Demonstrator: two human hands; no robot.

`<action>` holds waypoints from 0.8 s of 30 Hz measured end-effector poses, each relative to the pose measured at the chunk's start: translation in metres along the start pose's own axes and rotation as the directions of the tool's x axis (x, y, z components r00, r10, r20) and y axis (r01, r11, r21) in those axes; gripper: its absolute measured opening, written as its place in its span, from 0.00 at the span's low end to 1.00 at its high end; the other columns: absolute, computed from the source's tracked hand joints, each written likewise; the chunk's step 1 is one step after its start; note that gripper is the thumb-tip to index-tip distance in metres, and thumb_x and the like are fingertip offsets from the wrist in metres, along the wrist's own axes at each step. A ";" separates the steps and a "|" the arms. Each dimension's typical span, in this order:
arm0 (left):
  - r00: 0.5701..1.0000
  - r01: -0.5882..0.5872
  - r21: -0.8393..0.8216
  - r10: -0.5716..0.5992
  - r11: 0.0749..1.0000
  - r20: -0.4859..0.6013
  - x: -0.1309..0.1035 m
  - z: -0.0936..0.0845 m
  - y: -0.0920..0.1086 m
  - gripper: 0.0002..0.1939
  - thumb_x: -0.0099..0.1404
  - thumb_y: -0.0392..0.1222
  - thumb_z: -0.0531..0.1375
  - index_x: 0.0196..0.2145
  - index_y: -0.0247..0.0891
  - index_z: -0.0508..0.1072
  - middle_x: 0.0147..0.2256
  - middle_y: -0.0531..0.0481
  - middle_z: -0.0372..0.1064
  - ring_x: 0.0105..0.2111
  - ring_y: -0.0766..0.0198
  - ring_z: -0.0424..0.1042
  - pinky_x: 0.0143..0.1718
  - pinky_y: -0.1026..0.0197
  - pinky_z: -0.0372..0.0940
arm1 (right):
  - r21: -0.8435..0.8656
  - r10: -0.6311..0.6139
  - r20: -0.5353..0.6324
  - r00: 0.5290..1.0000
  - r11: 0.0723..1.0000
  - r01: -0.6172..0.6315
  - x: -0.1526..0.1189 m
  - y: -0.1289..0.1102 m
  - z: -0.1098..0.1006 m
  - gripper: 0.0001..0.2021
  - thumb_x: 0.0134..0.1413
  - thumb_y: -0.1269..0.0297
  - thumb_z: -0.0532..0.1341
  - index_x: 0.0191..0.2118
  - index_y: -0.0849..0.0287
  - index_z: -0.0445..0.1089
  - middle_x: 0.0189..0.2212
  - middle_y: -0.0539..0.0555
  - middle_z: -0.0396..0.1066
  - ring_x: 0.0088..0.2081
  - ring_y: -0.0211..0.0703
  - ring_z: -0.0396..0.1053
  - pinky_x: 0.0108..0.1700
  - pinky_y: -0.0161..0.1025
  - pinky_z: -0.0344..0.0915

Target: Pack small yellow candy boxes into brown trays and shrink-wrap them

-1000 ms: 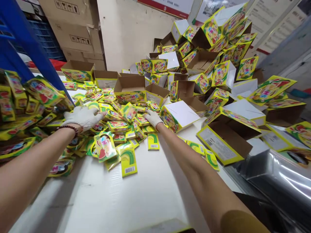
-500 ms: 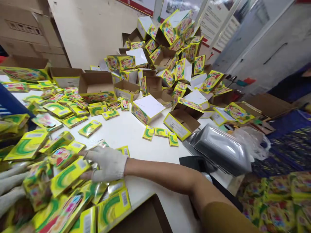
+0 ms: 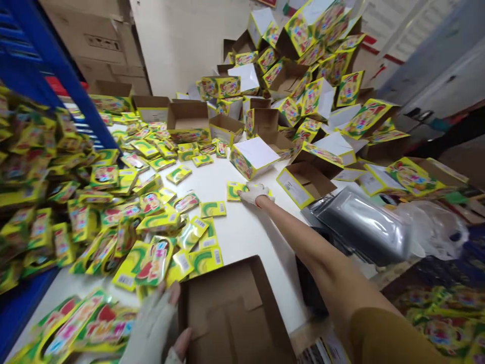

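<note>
My left hand [image 3: 153,326], in a whitish glove with bare fingertips, grips the left wall of an open brown carton [image 3: 231,308], its thumb over the rim. The carton's visible inside holds nothing. Farther out, my gloved right hand [image 3: 254,194] is closed over small yellow-green packs on the white table. One yellow pack [image 3: 232,191] shows at its fingertips, another peeks out behind the hand. Left of the carton lie many loose packs, among them a flat pack with a barcode [image 3: 206,260] and a watermelon-printed pack [image 3: 156,260].
Empty printed display boxes [image 3: 257,154] are heaped at the back against the wall. A blue crate [image 3: 56,65] with a heap of packs stands at left. At right are clear plastic trays [image 3: 356,222], a plastic bag [image 3: 428,227] and more packs below table level.
My right hand has left the pack pile and reached out to the small packs, which have shifted left. My left hand has come from the pile to the carton's wall. The view turned left.
</note>
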State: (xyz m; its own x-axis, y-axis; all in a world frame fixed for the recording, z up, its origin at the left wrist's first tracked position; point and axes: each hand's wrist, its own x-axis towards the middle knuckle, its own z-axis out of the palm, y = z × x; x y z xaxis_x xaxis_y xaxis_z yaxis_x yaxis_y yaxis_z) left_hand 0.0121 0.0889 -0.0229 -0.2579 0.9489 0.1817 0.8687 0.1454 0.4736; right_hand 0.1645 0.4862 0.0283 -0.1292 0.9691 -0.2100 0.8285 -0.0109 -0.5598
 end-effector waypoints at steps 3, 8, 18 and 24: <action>0.998 -0.040 0.014 0.040 0.999 -0.057 -0.005 -0.015 0.026 0.27 0.67 0.46 0.53 0.63 0.50 0.62 0.67 0.50 0.56 0.66 0.53 0.57 0.65 0.49 0.59 | -0.250 -0.054 0.168 0.984 0.964 0.096 -0.026 -0.049 0.044 0.36 0.41 0.40 0.68 0.58 0.46 0.67 0.61 0.64 0.59 0.65 0.71 0.50 0.56 0.71 0.53; 0.963 0.070 0.076 -0.048 0.995 -0.267 -0.018 -0.048 0.018 0.18 0.66 0.43 0.54 0.52 0.40 0.71 0.60 0.40 0.64 0.62 0.47 0.61 0.65 0.44 0.57 | -0.155 -0.283 0.448 0.848 0.909 0.386 -0.089 -0.092 0.049 0.33 0.49 0.48 0.67 0.59 0.55 0.66 0.56 0.65 0.66 0.57 0.65 0.64 0.54 0.57 0.62; 0.932 0.272 0.101 -0.236 0.957 -0.273 -0.071 -0.081 -0.003 0.09 0.66 0.45 0.54 0.37 0.41 0.72 0.38 0.45 0.73 0.41 0.54 0.72 0.44 0.52 0.68 | 0.217 -0.863 0.505 0.009 0.137 0.966 -0.324 0.020 0.016 0.06 0.61 0.64 0.60 0.42 0.59 0.70 0.41 0.57 0.74 0.48 0.49 0.68 0.49 0.45 0.66; 0.995 0.011 0.175 -0.028 0.985 0.099 -0.074 -0.071 0.015 0.12 0.64 0.35 0.51 0.37 0.40 0.74 0.40 0.45 0.74 0.40 0.56 0.71 0.42 0.55 0.65 | 0.141 -0.858 0.486 0.166 0.264 0.954 -0.351 0.026 0.018 0.07 0.61 0.68 0.57 0.43 0.60 0.71 0.42 0.60 0.74 0.49 0.51 0.67 0.53 0.49 0.63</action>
State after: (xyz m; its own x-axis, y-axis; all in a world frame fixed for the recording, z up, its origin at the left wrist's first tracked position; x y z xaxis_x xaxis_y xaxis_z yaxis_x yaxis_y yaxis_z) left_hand 0.0139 0.0011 0.0319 -0.2393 0.9675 0.0822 0.9264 0.2021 0.3178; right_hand 0.2220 0.1410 0.0731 -0.9972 0.0499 0.0557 0.0187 0.8873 -0.4608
